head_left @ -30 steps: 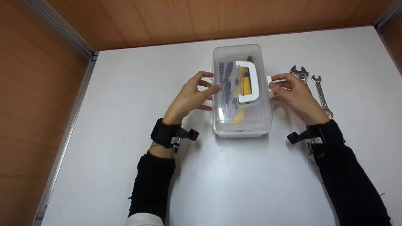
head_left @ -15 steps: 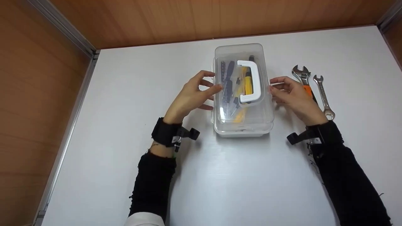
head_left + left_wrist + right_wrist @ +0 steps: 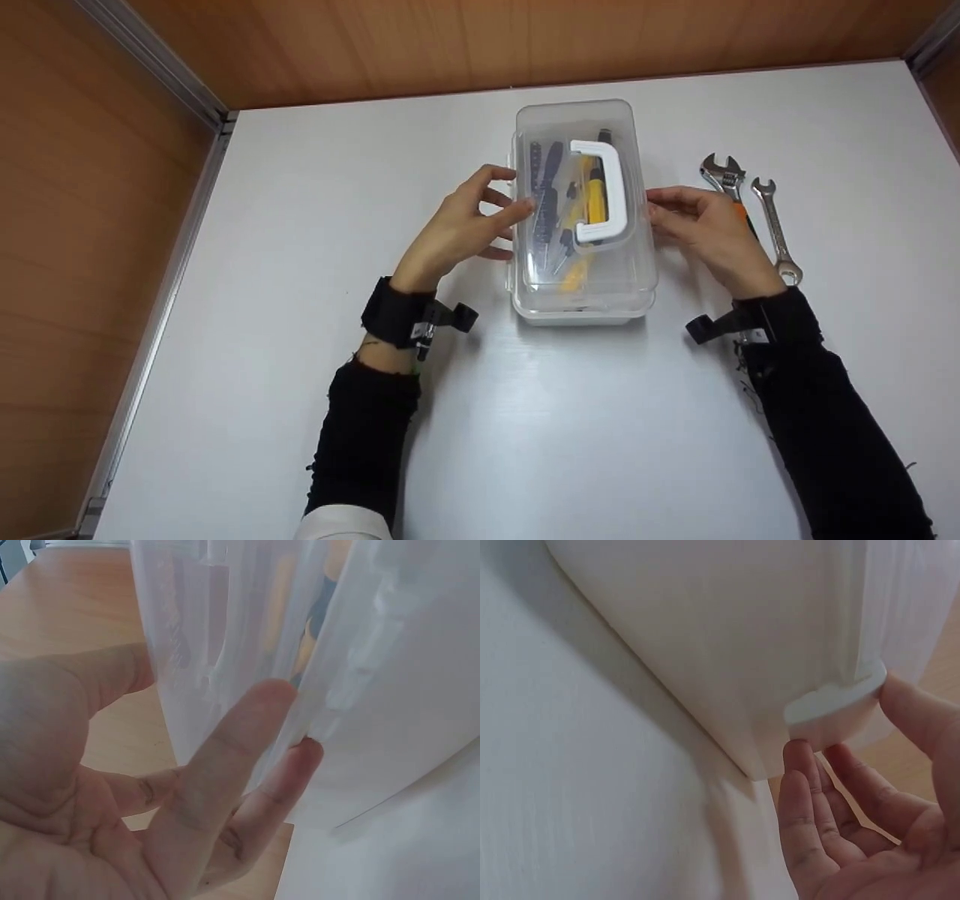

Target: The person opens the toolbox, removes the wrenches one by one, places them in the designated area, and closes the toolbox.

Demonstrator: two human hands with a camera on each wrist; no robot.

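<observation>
A clear plastic box (image 3: 600, 277) with a white handle (image 3: 609, 195) stands on the white table (image 3: 562, 420); screwdrivers and a yellow tool show through its lid. My left hand (image 3: 504, 204) is at the box's left side, thumb on the lid and straight fingers (image 3: 232, 757) against the lid's rim (image 3: 322, 701). At the right side my right hand (image 3: 661, 208) pinches the white latch (image 3: 832, 701), thumb on its outer face and fingertips (image 3: 802, 761) just under it.
An adjustable wrench (image 3: 721, 176) and an open-end spanner (image 3: 776, 225) lie on the table just right of my right hand. Wooden walls close the table at the back and left, with a metal rail (image 3: 172, 247) along the left edge.
The right latch, which stuck out from the box a second ago, now lies flat against it. My right hand has moved in against the box. The left hand has barely moved.
</observation>
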